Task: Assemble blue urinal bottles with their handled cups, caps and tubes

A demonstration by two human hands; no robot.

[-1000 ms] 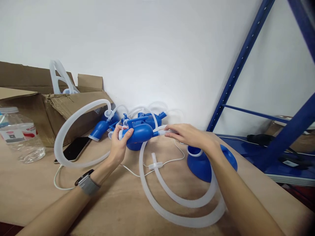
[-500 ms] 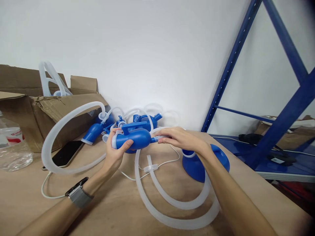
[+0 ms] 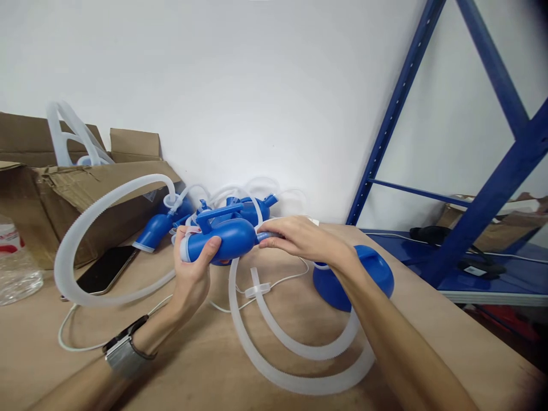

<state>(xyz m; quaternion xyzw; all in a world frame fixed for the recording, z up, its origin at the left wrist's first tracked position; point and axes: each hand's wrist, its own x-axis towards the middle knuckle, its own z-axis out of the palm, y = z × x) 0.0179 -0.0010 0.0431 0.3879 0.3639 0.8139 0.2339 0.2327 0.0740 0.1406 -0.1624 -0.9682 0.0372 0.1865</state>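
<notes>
Right hand point(image 3: 295, 235) nearer blue bottle point(image 3: 233, 237), pinching hose point(image 3: 267, 234) | left grip point(image 3: 194, 277) wrapped round bottle | carton point(image 3: 25, 200): white plastic piece point(image 3: 62, 148)

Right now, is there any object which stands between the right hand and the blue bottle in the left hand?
Nothing visible: the right hand grips at the narrow end of the blue bottle, opposite the left hand. The hose loops are nearer the person, not between.

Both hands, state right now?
Left hand: closed, holding the rounded blue plastic vessel.
Right hand: closed, pinching the translucent plastic tube end beside the vessel.
</notes>
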